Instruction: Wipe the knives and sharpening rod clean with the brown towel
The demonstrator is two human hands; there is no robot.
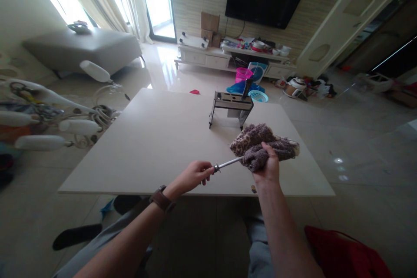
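My left hand (pixel 198 173) is closed around the handle end of a slim silver rod (pixel 230 163) with a small guard in front of the fingers. The rod slants up to the right, and its far end is hidden in a fluffy purple-brown cloth (pixel 256 139). My right hand (pixel 269 167) grips this bunched cloth from below, thumb on top, wrapped about the rod. Both are held above the near right part of the white table (pixel 156 139). Beyond the cloth stands a metal frame (pixel 233 102) on legs, with a black upright piece at its right end.
A small dark and yellow object (pixel 253 189) lies by the table's near edge. White lamp arms (pixel 80 127) stand left of the table. Behind it are a pink basket (pixel 244 74), a light-blue basket (pixel 258 96) and a low cabinet (pixel 215 60). A red bag (pixel 342 252) is at lower right.
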